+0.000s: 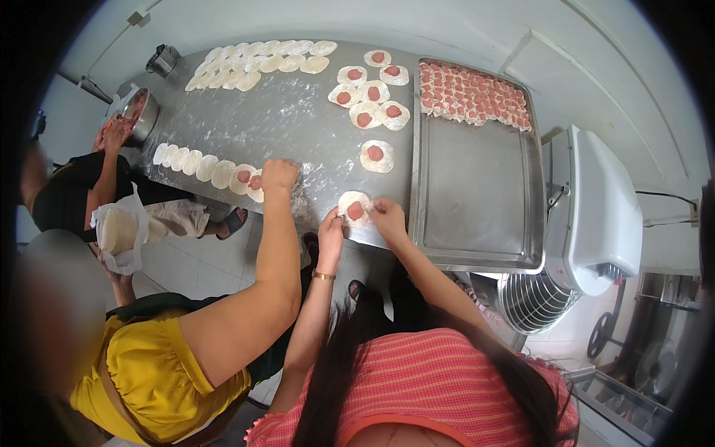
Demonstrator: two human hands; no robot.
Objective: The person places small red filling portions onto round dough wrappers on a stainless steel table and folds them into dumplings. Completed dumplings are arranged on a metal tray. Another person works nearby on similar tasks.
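A round dough wrapper (345,199) with a ball of pink meat filling (356,211) in its middle is between my hands at the table's near edge. My left hand (331,229) pinches the wrapper's left side. On the opposite side, the fingers of my right hand (388,219) close on the wrapper's edge. Just beyond lies another filled wrapper (375,156), and farther back several more filled wrappers (374,92) are grouped. Right of these, a large metal tray (477,190) holds rows of shaped dumplings (477,93) at its far end.
At my left, a co-worker's hand (279,176) is over a row of wrappers (191,162) on the metal table (238,123). More wrappers (257,59) lie at the back. Another person reaches into a metal bowl (147,119). A white mixer (596,212) stands right of the tray.
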